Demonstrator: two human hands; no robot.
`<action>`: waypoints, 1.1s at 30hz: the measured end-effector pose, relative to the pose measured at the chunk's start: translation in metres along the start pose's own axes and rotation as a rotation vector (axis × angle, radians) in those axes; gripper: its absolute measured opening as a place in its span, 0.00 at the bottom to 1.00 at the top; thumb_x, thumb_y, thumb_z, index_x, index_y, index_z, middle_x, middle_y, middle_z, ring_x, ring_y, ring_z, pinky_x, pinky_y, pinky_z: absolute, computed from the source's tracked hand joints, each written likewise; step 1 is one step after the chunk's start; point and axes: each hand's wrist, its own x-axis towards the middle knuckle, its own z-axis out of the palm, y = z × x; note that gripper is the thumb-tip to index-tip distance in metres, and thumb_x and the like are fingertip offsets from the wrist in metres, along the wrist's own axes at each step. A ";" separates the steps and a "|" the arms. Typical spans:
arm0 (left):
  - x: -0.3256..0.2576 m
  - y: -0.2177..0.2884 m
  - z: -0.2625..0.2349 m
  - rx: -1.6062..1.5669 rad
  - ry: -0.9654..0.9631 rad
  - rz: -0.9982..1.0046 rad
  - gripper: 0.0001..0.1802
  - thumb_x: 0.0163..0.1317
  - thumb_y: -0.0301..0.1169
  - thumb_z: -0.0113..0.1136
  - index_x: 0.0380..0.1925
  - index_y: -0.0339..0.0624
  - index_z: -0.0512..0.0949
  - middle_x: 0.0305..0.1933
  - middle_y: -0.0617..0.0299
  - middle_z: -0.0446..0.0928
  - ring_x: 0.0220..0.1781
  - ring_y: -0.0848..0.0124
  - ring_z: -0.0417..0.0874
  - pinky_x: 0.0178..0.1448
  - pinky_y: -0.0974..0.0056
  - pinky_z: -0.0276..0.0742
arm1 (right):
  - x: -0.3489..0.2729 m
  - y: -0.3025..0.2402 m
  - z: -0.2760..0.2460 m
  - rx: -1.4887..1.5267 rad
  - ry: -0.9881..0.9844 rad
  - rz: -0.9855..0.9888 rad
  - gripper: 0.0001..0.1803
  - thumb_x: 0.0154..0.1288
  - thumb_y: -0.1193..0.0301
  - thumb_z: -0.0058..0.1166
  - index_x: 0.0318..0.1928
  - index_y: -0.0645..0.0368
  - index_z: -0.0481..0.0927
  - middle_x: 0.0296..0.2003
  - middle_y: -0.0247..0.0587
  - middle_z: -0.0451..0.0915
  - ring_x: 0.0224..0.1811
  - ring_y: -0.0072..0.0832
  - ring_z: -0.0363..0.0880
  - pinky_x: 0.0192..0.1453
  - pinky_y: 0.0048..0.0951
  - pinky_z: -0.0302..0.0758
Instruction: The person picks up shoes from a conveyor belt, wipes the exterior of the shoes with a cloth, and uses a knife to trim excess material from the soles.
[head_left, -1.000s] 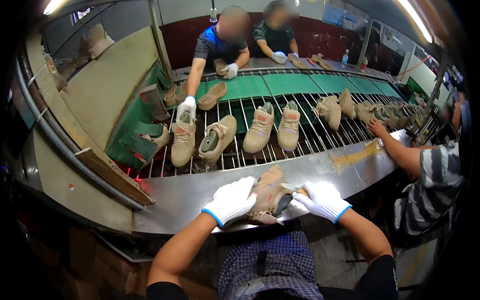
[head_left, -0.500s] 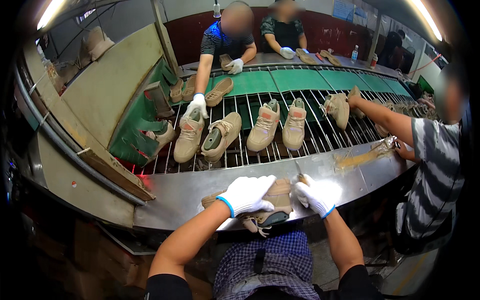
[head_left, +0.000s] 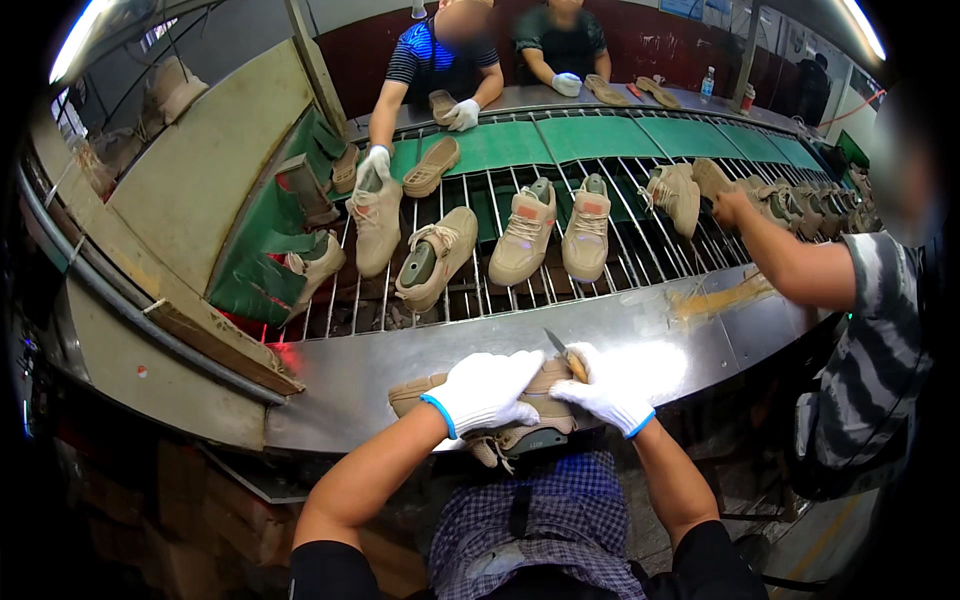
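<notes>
Steel ledge (head_left: pixel 330 395) along a roller conveyor (head_left: pixel 640 240), and on its near edge the beige shoe (head_left: pixel 500 410) lies with its long axis left to right, one end poking out left past the glove. Left hand (head_left: pixel 485 390), white-gloved, is clamped over the top of the shoe, fingers curled around it. Right hand (head_left: pixel 605 390), gloved too, grips a small knife (head_left: pixel 562 352), blade pointing up and away, pressed at the shoe's right end. Out on the rollers: four beige shoes in the near row, toes toward us, more crowding right. A co-worker's bare hand (head_left: pixel 728 208) reaches in among those. Across the belt, another worker's gloved hand (head_left: pixel 375 162) rests on a shoe. One bottle (head_left: pixel 708 82) stands at the far bench.
</notes>
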 end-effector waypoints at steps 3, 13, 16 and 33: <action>-0.006 -0.003 0.001 0.035 -0.021 -0.043 0.41 0.58 0.54 0.75 0.61 0.37 0.73 0.52 0.42 0.84 0.52 0.45 0.88 0.56 0.47 0.84 | -0.004 -0.065 0.001 -0.214 -0.048 -0.086 0.36 0.69 0.52 0.68 0.65 0.63 0.72 0.48 0.63 0.83 0.51 0.52 0.86 0.56 0.46 0.81; -0.066 0.050 0.032 0.005 0.676 0.228 0.33 0.49 0.35 0.80 0.57 0.38 0.81 0.57 0.45 0.84 0.61 0.43 0.84 0.69 0.43 0.80 | 0.008 -0.023 -0.030 -0.277 0.079 0.168 0.35 0.67 0.49 0.65 0.65 0.60 0.76 0.54 0.65 0.85 0.56 0.59 0.86 0.63 0.49 0.81; -0.104 0.069 0.083 -0.105 0.759 0.234 0.32 0.46 0.33 0.80 0.54 0.38 0.84 0.56 0.48 0.84 0.61 0.47 0.85 0.66 0.45 0.83 | -0.008 0.008 -0.041 -0.844 0.307 -0.088 0.28 0.63 0.56 0.68 0.60 0.56 0.81 0.49 0.53 0.82 0.51 0.55 0.82 0.56 0.55 0.80; -0.094 0.017 0.040 0.037 1.158 0.110 0.37 0.47 0.31 0.83 0.60 0.39 0.79 0.55 0.48 0.85 0.55 0.48 0.88 0.62 0.47 0.85 | -0.031 -0.068 0.038 0.202 0.368 -0.446 0.24 0.77 0.70 0.53 0.67 0.71 0.75 0.57 0.56 0.81 0.61 0.46 0.81 0.70 0.41 0.75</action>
